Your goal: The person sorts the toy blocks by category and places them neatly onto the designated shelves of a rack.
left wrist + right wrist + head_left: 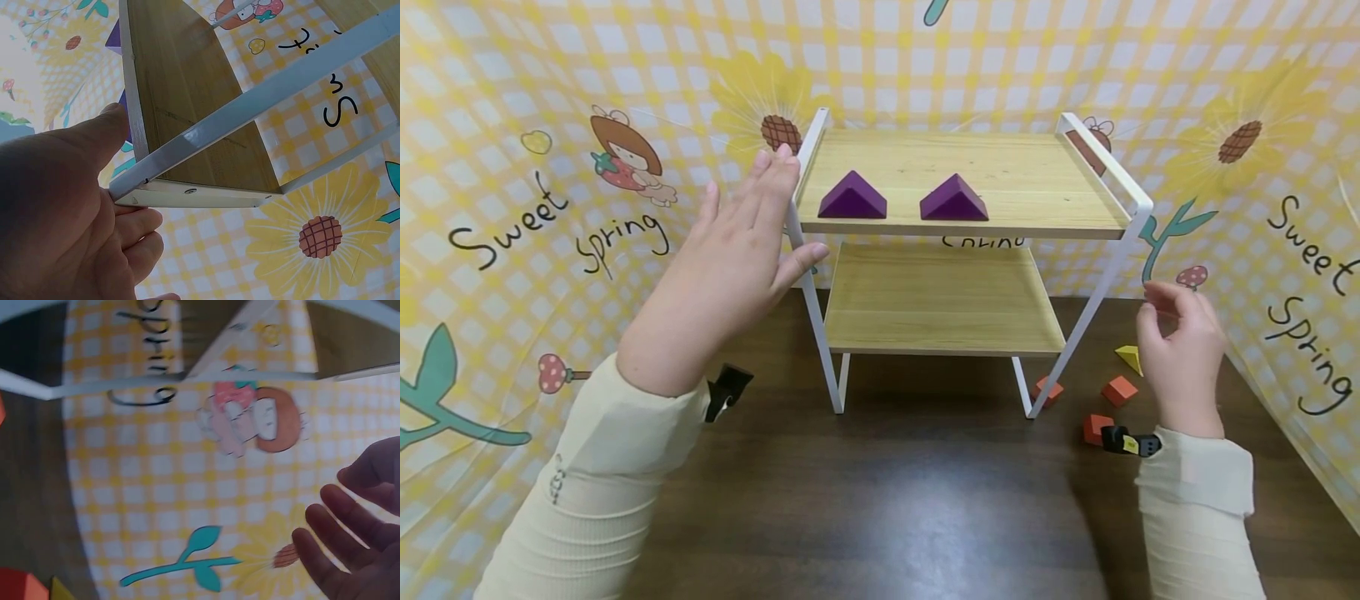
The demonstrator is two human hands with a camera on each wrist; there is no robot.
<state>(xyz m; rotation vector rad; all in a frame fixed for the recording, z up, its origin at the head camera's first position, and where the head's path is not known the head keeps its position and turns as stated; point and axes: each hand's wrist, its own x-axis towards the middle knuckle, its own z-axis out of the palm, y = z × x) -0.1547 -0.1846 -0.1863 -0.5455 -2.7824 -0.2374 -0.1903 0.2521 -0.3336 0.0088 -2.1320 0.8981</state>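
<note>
A two-tier wooden shelf (940, 292) with a white metal frame (1093, 304) stands ahead. On its top board, near the front edge, sit two purple triangular blocks, one to the left (853, 202) and one near the middle (953, 204). My left hand (722, 258) is at the shelf's front left corner, fingers extended and thumb apart. In the left wrist view the thumb and fingers lie either side of that corner; whether they touch it I cannot tell. Right of the shelf, my right hand (1187, 358) hangs in the air with loosely bent fingers, holding nothing.
Several blocks lie on the dark floor (910, 500) by the shelf's right leg: orange-red cubes (1120, 390) and a yellow piece (1129, 358) behind them. Yellow checked cloth (880, 67) with printed flowers and lettering hangs behind and at both sides.
</note>
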